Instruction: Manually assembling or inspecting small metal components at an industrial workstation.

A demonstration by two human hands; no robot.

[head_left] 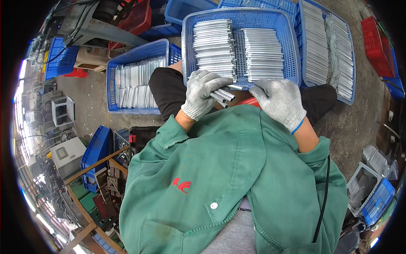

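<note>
My left hand (202, 94), in a grey knitted glove, is closed around several short metal tubes (223, 96), their open ends pointing right. My right hand (280, 100), in a matching glove with a blue cuff edge, has its thumb and fingers pinched at the end of another metal tube (238, 87) that spans the gap between the hands. Both hands are at the near rim of a blue plastic basket (186, 46). Inside it lie two stacks of silvery tubes, a left stack (213, 48) and a right stack (264, 57).
Left of my legs stands a blue basket (111, 86) of metal tubes, and another full blue basket (349, 51) stands at the right. Red crates (377, 46) are at the far right. A machine (91, 25) rises at the upper left. A wooden frame (80, 207) is at lower left.
</note>
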